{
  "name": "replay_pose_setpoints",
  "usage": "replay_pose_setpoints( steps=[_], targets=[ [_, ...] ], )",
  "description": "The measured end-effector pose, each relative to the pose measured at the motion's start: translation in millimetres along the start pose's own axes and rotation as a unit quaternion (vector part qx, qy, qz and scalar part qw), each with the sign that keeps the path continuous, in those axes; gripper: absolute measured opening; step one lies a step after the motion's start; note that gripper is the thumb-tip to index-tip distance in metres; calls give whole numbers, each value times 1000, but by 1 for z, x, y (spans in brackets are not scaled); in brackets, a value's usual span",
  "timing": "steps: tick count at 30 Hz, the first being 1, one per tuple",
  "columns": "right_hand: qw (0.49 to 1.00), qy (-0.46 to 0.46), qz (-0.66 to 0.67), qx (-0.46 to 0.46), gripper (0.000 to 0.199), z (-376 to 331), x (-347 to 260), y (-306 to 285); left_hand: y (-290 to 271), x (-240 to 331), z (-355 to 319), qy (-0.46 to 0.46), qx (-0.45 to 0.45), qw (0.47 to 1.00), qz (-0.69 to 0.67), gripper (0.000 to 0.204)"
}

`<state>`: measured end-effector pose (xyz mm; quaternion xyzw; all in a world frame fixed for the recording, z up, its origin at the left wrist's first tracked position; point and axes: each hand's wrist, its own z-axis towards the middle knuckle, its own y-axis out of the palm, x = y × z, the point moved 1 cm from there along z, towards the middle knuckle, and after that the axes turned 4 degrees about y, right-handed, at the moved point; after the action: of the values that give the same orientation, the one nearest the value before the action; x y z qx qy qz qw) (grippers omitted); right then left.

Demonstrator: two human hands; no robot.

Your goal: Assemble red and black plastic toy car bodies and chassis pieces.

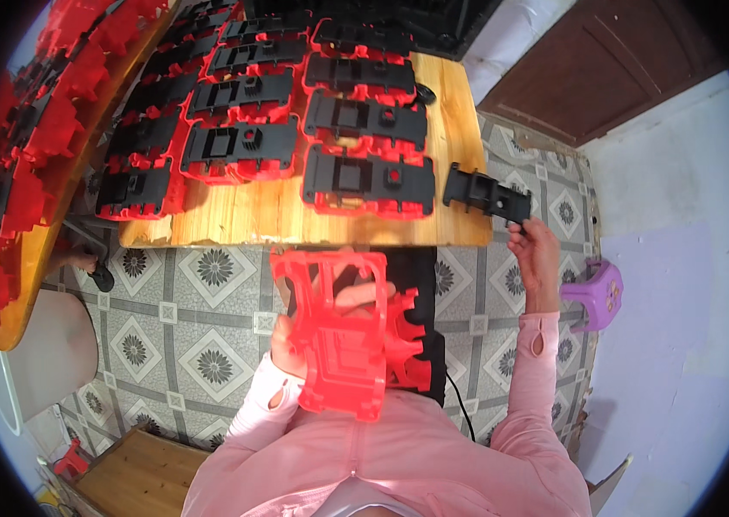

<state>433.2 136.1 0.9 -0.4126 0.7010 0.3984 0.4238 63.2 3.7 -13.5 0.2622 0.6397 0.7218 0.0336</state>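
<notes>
In front of my chest, my left hand [292,343] grips a red plastic frame [343,345] with a rectangular opening and a recessed inner panel. Some of its fingers show through the opening. Out to the right, beyond the table corner, my right hand [538,260] pinches one end of a black plastic plate [487,193]. The plate has a small hole and raised parts, and is held apart from the red frame. Another red part [408,345] with scalloped edges lies just right of the frame, partly hidden behind it.
Rows of red frames topped with black plates [369,179] fill much of the wooden table [459,129]. More red and black parts [20,172] crowd a second table at left. A purple stool [595,295] stands by the right wall, a pale bin [46,345] at left. A black cable [461,401] hangs near my waist.
</notes>
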Motion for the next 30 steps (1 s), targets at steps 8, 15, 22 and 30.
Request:
replay_pose_setpoints(
  steps=[8,15,22,30],
  targets=[
    [712,-107,-690,79,35,-35,11,22,28,-6,-8,41,-6,999,5,97],
    [596,-503,-599,-178,65,-27,3,65,43,-12,-21,34,27,998,54,106],
    [943,-107,-291,-121,32,-33,-9,38,40,-22,-34,35,48,998,7,100],
    [866,-170,-470,13,22,1,15,67,46,-19,-28,27,23,999,41,97]
  ],
)
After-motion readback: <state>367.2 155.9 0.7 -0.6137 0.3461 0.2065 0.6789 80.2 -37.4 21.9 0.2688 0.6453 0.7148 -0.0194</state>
